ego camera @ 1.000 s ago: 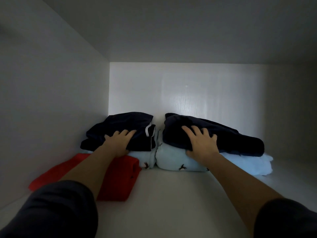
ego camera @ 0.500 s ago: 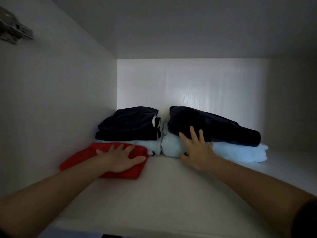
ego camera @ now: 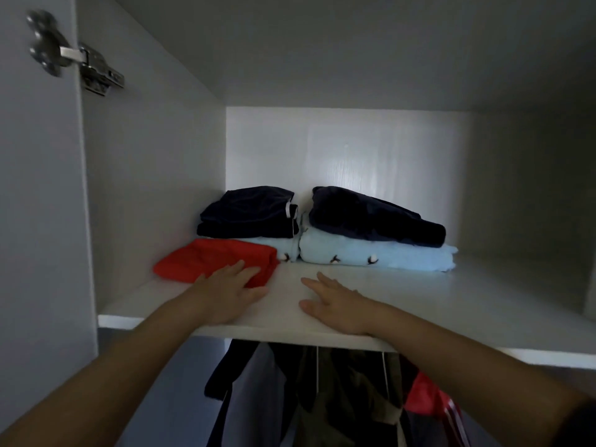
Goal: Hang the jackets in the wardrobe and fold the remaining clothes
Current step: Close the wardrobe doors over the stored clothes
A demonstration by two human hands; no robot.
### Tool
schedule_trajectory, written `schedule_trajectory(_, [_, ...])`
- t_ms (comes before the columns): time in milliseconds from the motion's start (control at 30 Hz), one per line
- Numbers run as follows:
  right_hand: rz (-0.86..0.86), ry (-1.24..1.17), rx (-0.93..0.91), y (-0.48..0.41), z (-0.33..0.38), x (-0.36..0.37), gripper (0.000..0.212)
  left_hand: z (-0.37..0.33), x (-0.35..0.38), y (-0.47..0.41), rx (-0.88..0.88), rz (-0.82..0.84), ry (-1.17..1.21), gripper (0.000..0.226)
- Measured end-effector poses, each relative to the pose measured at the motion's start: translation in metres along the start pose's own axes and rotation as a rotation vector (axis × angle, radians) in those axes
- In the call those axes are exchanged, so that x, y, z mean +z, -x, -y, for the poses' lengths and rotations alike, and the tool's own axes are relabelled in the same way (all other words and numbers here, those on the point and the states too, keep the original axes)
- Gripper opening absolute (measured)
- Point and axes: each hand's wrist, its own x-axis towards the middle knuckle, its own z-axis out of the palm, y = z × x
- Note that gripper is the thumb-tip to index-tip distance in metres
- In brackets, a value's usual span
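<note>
Nearest, below the shelf (ego camera: 467,311), jackets (ego camera: 322,398) hang in the wardrobe; I count at least three: one dark, one olive, one red. Two bare hands lie on the shelf's front edge, both flat and holding nothing. The left hand (ego camera: 229,295) has its straight fingertips on the one red folded piece (ego camera: 209,258). The right hand (ego camera: 335,304) rests on bare board, fingers spread. Behind them stand two stacks side by side, touching: a left blue fold (ego camera: 283,248) under a left navy fold (ego camera: 245,212), and a right blue fold (ego camera: 387,256) under a right navy fold (ego camera: 371,217). That makes five folded pieces. One metal hinge (ego camera: 80,59) sits up on the left door.
</note>
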Motion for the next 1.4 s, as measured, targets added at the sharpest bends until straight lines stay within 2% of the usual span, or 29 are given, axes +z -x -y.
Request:
schedule_trajectory(133, [-0.028,-0.003,-0.066,0.056,0.037,0.013,0.068,-0.005,-0.019,0.093,0.135,-0.208,0.085,0.060])
schedule_trajectory(267, [-0.189,0.036,-0.124,0.114,0.078,0.045,0.065,0.000,-0.035,0.179,0.187,-0.356,0.190,0.050])
schedule_trajectory(400, [-0.259,-0.160,-0.194,0.171,0.131,0.083,0.064,0.016,-0.052,0.258,0.208,-0.493,0.265,0.044])
schedule_trajectory(567, [-0.195,-0.391,-0.210,0.232,0.217,0.142,0.064,0.046,-0.066,0.348,0.211,-0.567,0.307,0.036])
schedule_trajectory(700, [-0.145,-0.530,-0.272,0.263,0.293,0.171,0.057,0.065,-0.083,0.408,0.192,-0.597,0.313,0.034])
schedule_trajectory(833, [-0.113,-0.606,-0.283,0.273,0.348,0.189,0.072,0.078,-0.104,0.457,0.232,-0.657,0.236,0.029])
schedule_trajectory(933, [-0.117,-0.616,-0.319,0.277,0.383,0.200,0.083,0.091,-0.119,0.481,0.306,-0.843,0.212,0.024])
schedule_trajectory(1033, [-0.146,-0.633,-0.315,0.274,0.415,0.209,0.098,0.111,-0.128,0.481,0.233,-0.981,0.227,0.053])
schedule_trajectory(1133, [-0.200,-0.603,-0.227,0.264,0.443,0.217,0.101,0.127,-0.130,0.465,0.119,-0.832,0.591,0.077])
schedule_trajectory(1233, [-0.226,-0.561,-0.147,0.253,0.463,0.223,0.098,0.142,-0.130,0.446,0.129,-0.702,0.839,0.061])
schedule_trajectory(1300, [-0.234,-0.545,-0.111,0.250,0.471,0.228,0.100,0.148,-0.126,0.437,0.086,-0.717,0.909,0.054])
schedule_trajectory(1400, [-0.237,-0.514,-0.089,0.247,0.474,0.231,0.100,0.148,-0.119,0.431,0.061,-0.773,0.953,0.056])
